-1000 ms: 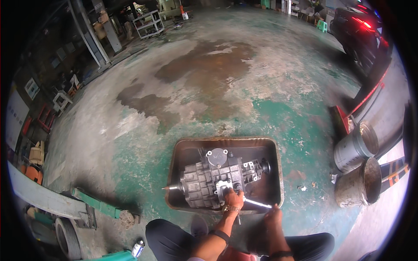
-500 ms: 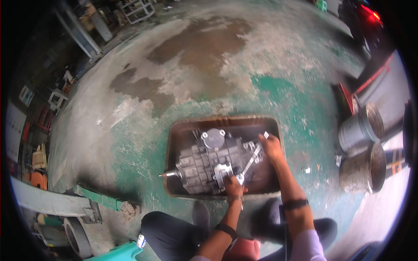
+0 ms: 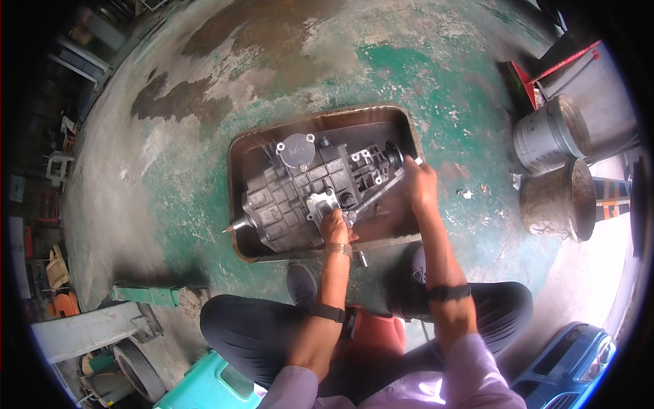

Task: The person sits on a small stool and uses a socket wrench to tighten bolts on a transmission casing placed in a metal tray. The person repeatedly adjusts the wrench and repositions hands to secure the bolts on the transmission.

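Observation:
A grey cast-metal gearbox [image 3: 272, 204] lies in a brown shallow tray [image 3: 327, 116] on the floor before me. My right hand [image 3: 422, 184] is closed round the far end of a long-handled wrench [image 3: 376, 196]. The wrench slants from there down-left to the gearbox's near side. Closed over the wrench's head is my left hand [image 3: 335, 228], its fingertips partly hidden, beside a shiny cover plate [image 3: 322, 203]. A round flange [image 3: 393, 155] is at the gearbox's right end, and a pointed shaft [image 3: 238, 225] juts over the tray's left rim.
A small metal rod-like piece [image 3: 362, 259] lies just outside the tray's near edge. Two grimy buckets [image 3: 545, 143] stand at the right. Under me is a red stool [image 3: 378, 330]. A green-ended lift arm [image 3: 146, 294] and a turquoise stool [image 3: 211, 385] are at lower left.
The view has shifted, so the tray and gearbox appear higher and further left. Both hands keep their hold on the wrench, whose handle now slopes less steeply.

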Tool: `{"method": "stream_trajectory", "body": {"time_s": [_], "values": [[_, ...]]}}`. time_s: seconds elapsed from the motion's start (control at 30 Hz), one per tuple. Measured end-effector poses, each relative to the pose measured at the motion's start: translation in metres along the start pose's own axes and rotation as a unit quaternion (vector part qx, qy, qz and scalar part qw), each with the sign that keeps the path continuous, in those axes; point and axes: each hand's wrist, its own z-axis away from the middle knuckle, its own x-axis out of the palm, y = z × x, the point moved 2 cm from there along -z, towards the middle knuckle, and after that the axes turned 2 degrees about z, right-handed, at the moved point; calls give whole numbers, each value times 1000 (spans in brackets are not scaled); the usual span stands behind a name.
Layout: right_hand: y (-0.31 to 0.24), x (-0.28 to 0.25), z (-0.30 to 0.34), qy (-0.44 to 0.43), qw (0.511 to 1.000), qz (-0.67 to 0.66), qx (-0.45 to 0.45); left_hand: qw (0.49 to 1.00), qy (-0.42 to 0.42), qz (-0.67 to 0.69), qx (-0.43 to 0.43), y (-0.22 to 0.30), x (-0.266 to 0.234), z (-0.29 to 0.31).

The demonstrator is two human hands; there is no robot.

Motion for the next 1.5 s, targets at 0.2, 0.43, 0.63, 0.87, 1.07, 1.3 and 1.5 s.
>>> {"method": "stream_trajectory", "body": {"time_s": [0.2,0.43,0.63,0.87,1.07,1.3,1.5], "values": [[115,-34,104,142,918,-280,241,945,69,-204,247,-35,-18,4],[198,-14,197,133,786,-441,412,951,21,-146,272,-82,-52,1],[206,-1,211,90,731,-514,439,913,30,-206,350,-61,-40,16],[197,7,220,91,684,-539,483,877,38,-261,402,-53,-34,12],[196,15,243,99,682,-523,501,808,54,-445,382,-40,-19,14],[214,11,235,60,705,-491,508,815,88,-467,332,-23,-6,29],[218,-12,184,49,742,-463,483,812,117,-437,368,-22,-7,33]]}}
